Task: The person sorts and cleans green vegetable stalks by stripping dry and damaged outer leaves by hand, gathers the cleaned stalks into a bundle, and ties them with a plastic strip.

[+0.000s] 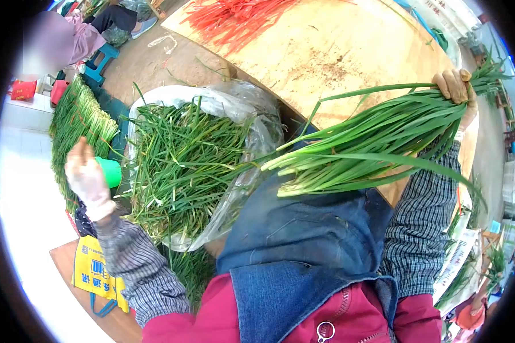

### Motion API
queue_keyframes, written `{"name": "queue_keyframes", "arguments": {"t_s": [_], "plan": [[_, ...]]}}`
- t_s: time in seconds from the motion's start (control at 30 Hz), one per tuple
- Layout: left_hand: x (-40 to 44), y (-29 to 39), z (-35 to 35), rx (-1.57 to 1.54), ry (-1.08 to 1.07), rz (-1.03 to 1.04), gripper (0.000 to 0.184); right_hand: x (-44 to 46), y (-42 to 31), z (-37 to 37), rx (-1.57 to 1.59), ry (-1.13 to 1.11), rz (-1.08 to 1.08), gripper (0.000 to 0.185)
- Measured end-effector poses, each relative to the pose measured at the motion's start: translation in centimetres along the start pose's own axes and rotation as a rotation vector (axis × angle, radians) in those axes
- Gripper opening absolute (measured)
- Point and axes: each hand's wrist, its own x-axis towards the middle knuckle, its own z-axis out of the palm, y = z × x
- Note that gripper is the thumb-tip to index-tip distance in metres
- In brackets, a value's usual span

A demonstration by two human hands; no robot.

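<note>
At the right edge of the worktop [349, 63], right hand [455, 91] raised well out from the body, arm nearly straight, fingers wrapped around a bunch of garlic chives [372, 140]. Bunch lies aslant in the air: pale cut ends toward the middle, above the denim apron [303, 240]; leaf tips run past the grip to the upper right. One long leaf droops below the rest. Palm hidden by the hand itself and the leaves.

Left hand [87, 178] out to the side, forearm angled upward, fingers extended and unfolded, pointing away from the body. Motion blur softens its outline; individual fingers hard to separate. It partly covers a bright green container [110, 172].

Between the arms, a clear plastic bag [160, 93] full of loose green leaves [189, 157]; its lower side is partly out of sight. Left of it, stacked chive bundles [88, 114], partly behind the left hand. Red plastic strips [234, 20] on the worktop, cut off by the top edge. Upper left, another person [88, 43], partly blurred. Far right margin warped, its small items unreadable.
</note>
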Motion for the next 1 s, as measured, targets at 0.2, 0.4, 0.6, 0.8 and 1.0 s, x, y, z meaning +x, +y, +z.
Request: {"name": "queue_keyframes", "arguments": {"t_s": [0.2,0.4,0.6,0.8,1.0], "plan": [[-5.6,16.6,1.7,-0.878,-0.683,0.443,0.028,0.5,0.5,1.1,-0.01,0.0,0.011,0.011],[-5.8,24.6,5.8,-0.976,-1.474,0.47,0.036,0.3,0.4,1.4,-0.02,-0.062,-0.011,0.01],[-6.8,24.6,6.6,-0.998,-1.713,0.409,0.025,0.0,0.2,1.4,0.003,-0.114,0.001,0.009],[-6.6,24.2,4.8,-1.099,-1.182,0.227,0.011,-0.3,0.0,1.4,-0.003,-0.095,-0.014,0.01],[-2.4,23.9,1.1,-1.652,-0.827,-0.297,0.01,-0.2,-0.2,1.5,-0.037,-0.087,0.029,0.011]]}}
